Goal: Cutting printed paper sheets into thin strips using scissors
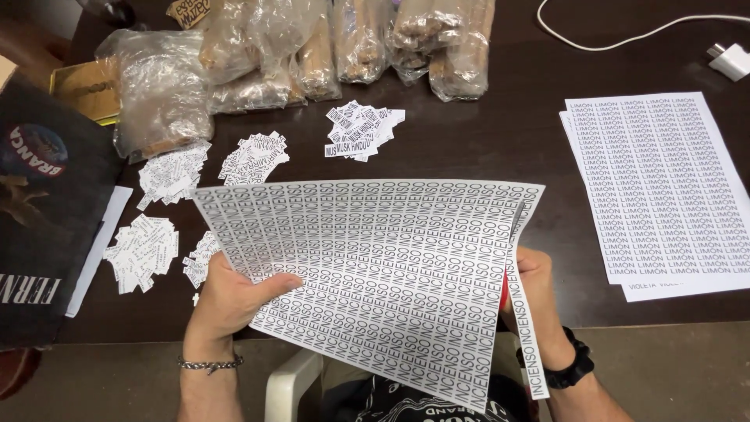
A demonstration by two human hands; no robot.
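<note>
I hold a white sheet (383, 266) covered in rows of small printed black words above the near edge of a dark table (484, 148). My left hand (234, 297) grips the sheet's lower left edge, thumb on top. My right hand (539, 297) sits behind the sheet's right edge, mostly hidden, with a bit of red handle, probably scissors, showing by its fingers. A narrow cut strip (527, 328) hangs down from the sheet's right side, still joined at the top.
Small piles of cut paper labels (359, 129) lie on the table's left and middle. Clear plastic bags of brown sticks (344, 47) line the far edge. A stack of printed sheets (660, 191) lies right, a white cable and plug (730, 61) beyond. A dark bag (39, 211) stands left.
</note>
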